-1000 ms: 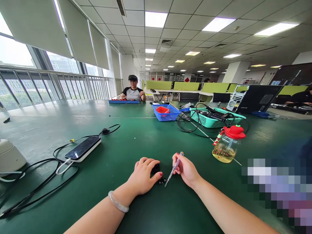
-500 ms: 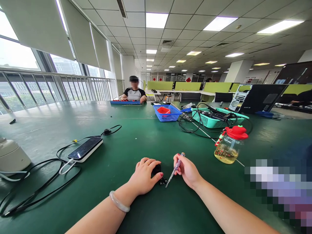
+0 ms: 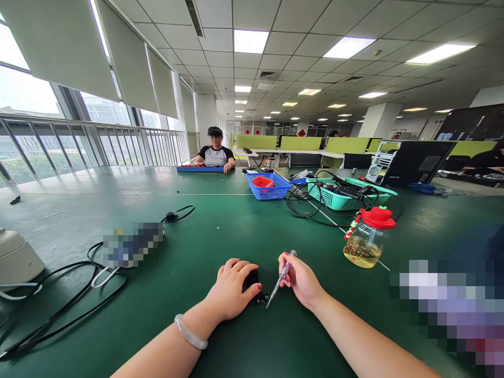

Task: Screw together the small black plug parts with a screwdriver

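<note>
My left hand (image 3: 236, 289) is curled over a black object (image 3: 250, 279) on the table, with thumb and fingers against it. Most of that object is hidden under the hand, so its kind cannot be made out. Small black pieces with light tips (image 3: 262, 298) show just beside my thumb; whether they are part of it is unclear. Between the fingers of my right hand (image 3: 300, 278) is a screwdriver (image 3: 282, 275) with a clear purplish handle. Its shaft slants down to the left, and the tip is close to the small black pieces.
On the green table (image 3: 220, 220) stand a jar with a red lid (image 3: 366, 244), a blue basket (image 3: 271, 191) and a teal basket of cables (image 3: 340, 200). Black cables (image 3: 88, 268) and a white device (image 3: 18, 257) lie left. A person (image 3: 214, 152) sits across at a blue tray (image 3: 205, 169).
The camera view has shifted slightly, so the scene sits a little lower and left. Both hands keep nearly the same pose, the screwdriver tip still by the small black pieces.
</note>
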{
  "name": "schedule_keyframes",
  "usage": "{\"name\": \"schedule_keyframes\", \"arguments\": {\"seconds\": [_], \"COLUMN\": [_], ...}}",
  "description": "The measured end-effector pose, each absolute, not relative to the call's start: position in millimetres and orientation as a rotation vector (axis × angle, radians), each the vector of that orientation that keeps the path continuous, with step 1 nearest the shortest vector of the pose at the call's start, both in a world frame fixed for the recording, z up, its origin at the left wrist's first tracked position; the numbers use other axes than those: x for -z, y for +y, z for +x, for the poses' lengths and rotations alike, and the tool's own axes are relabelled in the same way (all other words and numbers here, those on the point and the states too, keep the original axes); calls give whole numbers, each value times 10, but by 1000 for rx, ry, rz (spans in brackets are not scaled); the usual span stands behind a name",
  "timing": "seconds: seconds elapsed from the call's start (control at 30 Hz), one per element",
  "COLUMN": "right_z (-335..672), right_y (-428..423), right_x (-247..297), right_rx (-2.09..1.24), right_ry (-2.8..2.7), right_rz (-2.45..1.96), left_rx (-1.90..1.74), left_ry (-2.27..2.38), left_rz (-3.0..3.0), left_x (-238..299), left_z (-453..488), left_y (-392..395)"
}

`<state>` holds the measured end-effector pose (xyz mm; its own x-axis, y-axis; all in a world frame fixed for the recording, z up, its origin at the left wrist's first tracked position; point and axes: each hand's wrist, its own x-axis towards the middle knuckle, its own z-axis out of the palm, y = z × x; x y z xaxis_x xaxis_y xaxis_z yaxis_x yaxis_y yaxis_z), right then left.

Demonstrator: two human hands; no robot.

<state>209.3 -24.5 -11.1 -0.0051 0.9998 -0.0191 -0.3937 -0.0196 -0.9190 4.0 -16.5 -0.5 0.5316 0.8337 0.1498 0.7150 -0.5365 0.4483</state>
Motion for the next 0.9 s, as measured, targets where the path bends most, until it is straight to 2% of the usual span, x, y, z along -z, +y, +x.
{"name": "schedule_keyframes", "arguments": {"seconds": [0.9], "right_z": [2089], "right_y": [-259], "right_x": [110], "right_rx": [-1416], "right_ry": [-876], "right_rz": [-911], "left_rx": [-488], "left_ry": [1287], "left_rz": [2413], "left_x": [-3], "left_z": [37], "left_y": [-167]}}
